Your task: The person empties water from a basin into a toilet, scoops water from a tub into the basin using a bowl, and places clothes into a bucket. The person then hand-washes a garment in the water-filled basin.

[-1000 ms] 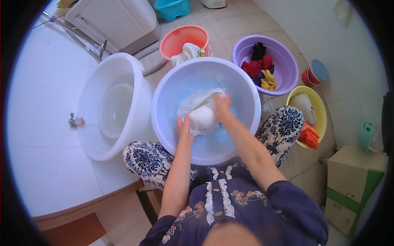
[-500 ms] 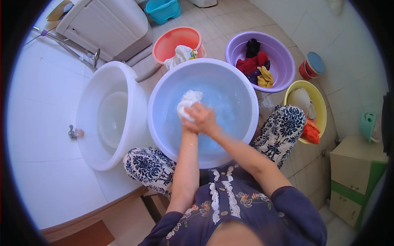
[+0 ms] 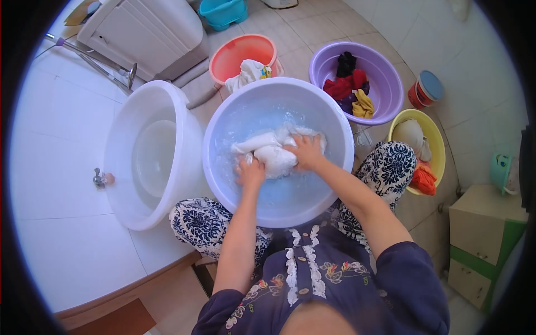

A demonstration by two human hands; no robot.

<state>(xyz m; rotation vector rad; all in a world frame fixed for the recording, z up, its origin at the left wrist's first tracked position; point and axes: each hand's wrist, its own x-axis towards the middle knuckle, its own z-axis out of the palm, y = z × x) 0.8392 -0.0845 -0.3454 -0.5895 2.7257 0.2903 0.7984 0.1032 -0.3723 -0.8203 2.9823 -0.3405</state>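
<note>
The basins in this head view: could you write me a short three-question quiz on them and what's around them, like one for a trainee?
1. Multiple choice. What colour is the lid of the small red bucket?
a) green
b) blue
c) yellow

2. Fill in the blank. The red cloth and the mustard cloth lie in the ____ basin.

3. True or false? The person's left hand and right hand both touch the white cloth in the large basin.

Key: 1. b; 2. purple; 3. true.
</note>
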